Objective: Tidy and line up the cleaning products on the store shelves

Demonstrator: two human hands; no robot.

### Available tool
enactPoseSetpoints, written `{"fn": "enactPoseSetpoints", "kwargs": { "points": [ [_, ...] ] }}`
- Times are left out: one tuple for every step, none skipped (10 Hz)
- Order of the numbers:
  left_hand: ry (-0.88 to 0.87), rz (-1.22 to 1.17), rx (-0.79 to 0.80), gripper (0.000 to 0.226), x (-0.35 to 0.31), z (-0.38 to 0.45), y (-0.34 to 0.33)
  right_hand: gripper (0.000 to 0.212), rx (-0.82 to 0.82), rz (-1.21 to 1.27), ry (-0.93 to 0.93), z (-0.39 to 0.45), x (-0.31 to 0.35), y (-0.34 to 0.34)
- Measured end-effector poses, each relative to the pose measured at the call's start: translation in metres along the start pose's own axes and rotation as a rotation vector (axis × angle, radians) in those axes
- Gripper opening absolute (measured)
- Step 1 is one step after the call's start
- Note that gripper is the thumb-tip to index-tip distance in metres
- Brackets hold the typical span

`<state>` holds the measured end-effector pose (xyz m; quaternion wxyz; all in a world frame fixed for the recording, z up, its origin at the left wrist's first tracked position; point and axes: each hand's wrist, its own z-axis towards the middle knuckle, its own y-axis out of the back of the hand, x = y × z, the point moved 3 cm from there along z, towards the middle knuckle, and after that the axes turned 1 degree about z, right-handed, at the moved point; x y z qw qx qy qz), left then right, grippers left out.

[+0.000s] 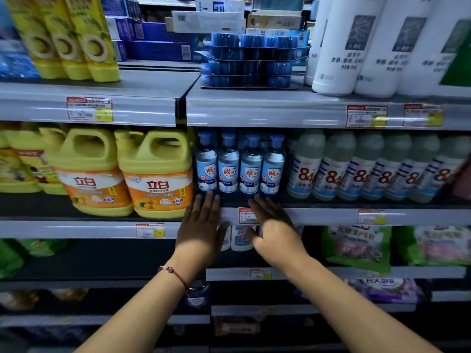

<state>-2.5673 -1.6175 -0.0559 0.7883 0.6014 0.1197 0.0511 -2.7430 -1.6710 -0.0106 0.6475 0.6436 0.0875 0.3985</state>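
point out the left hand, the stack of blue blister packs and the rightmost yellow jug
left hand [200, 225], head view, back of hand
stack of blue blister packs [251, 61], head view, front face
rightmost yellow jug [159, 186], head view, orange label

Four small clear bottles [239, 165] with blue caps and pale blue shield labels stand upright in an even row at the front edge of the middle shelf [318, 216], shoulder to shoulder, labels facing out. More of the same stand behind them. They sit between yellow detergent jugs [122, 171] on their left and white disinfectant bottles [369, 169] on their right
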Motion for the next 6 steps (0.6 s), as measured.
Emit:
{"fn": "enactPoseSetpoints", "kwargs": {
  "points": [
    [0.015, 0.01, 0.017, 0.072, 0.002, -0.002, 0.002, 0.07, 0.018, -0.012, 0.018, 0.005, 0.006, -0.004],
    [0.015, 0.021, 0.016, 0.074, 0.006, -0.003, 0.003, 0.07, 0.053, -0.028, 0.011, 0.009, 0.005, -0.009],
    [0.017, 0.035, 0.038, 0.079, 0.008, -0.007, 0.003, 0.071, 0.118, -0.075, -0.021, 0.011, 0.002, -0.01],
    [0.036, 0.054, 0.076, 0.081, 0.009, -0.009, 0.009, 0.072, 0.13, -0.073, -0.046, 0.011, 0.002, -0.004],
    [0.024, 0.036, 0.077, 0.075, 0.009, -0.014, 0.016, 0.074, 0.141, -0.052, -0.067, 0.01, 0.001, 0.002],
    [0.019, 0.01, -0.009, 0.072, 0.005, -0.022, 0.03, 0.074, 0.154, -0.07, -0.102, 0.009, 0.002, 0.014]
  ]
}}
